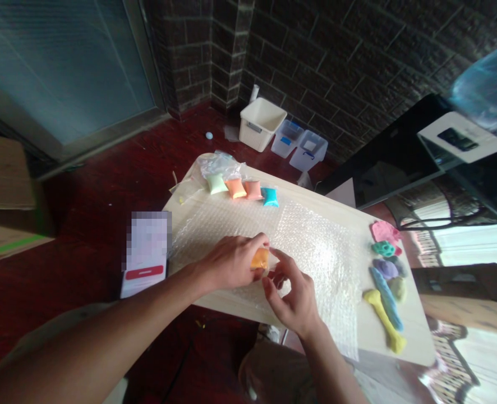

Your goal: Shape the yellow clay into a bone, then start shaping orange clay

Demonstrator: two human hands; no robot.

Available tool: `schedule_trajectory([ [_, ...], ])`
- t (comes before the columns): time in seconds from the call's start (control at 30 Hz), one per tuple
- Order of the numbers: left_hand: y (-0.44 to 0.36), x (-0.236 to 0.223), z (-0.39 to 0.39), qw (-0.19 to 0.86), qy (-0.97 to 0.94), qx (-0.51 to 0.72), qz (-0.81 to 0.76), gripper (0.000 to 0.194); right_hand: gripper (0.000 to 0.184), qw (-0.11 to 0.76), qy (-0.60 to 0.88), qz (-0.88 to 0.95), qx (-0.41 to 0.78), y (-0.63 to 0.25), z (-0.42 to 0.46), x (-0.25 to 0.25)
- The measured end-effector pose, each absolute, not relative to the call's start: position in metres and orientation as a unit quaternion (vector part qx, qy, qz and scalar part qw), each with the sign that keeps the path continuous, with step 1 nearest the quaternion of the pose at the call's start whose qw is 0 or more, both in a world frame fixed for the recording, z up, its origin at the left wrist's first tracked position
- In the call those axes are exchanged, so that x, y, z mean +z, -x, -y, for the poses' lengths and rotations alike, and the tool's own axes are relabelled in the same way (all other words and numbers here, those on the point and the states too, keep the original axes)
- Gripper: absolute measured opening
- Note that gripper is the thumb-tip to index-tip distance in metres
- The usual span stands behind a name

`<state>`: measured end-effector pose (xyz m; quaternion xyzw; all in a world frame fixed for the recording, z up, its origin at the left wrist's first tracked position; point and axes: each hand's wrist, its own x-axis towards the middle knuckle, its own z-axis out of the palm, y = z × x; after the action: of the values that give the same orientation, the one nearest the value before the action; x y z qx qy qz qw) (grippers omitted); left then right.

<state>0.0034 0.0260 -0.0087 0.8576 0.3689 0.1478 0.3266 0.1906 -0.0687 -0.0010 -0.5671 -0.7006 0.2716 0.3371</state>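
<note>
My left hand is closed around a small orange packet of modelling clay, held just above the bubble wrap. At the packet's right edge, my right hand has its thumb and fingertips bent in on the clear wrapper; the exact grip is partly hidden. Beyond the hands lie more wrapped clay packets in a row: pale green, orange, coral and bright blue. Under both hands, a sheet of bubble wrap covers much of the table.
On the table's right end lie shaped clay pieces: a yellow bone, a blue strip and a pink piece. Crumpled clear plastic sits at the far left corner. A phone-like screen stands at the left edge. Bins stand behind.
</note>
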Motion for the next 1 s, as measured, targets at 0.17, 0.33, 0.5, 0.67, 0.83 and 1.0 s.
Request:
schedule_trajectory([
  [0.17,-0.0023,-0.0106,-0.0242,0.27,-0.881,0.169,-0.351,0.057,0.042,0.4,0.548,0.63,0.377,-0.1918,0.0696,-0.0027],
  [0.33,-0.0021,-0.0125,-0.0256,0.224,-0.898,0.178,-0.335,0.058,0.047,0.401,0.548,0.571,0.461,-0.1934,0.0724,-0.0064],
  [0.5,-0.0034,-0.0139,-0.0261,0.199,-0.917,0.187,-0.289,0.058,0.055,0.38,0.549,0.55,0.502,-0.195,0.0726,-0.0072],
  [0.67,-0.0044,-0.0114,-0.024,0.28,-0.888,0.199,-0.304,0.07,0.045,0.388,0.547,0.589,0.451,-0.1932,0.0711,-0.0022],
  [0.83,-0.0028,-0.0103,-0.0298,0.404,-0.824,0.196,-0.346,0.028,0.045,0.363,0.568,0.627,0.389,-0.1933,0.0702,-0.0005],
  [1.0,-0.0003,-0.0101,-0.0311,0.357,-0.853,0.181,-0.335,0.018,0.038,0.417,0.583,0.528,0.456,-0.1909,0.0671,-0.0068],
])
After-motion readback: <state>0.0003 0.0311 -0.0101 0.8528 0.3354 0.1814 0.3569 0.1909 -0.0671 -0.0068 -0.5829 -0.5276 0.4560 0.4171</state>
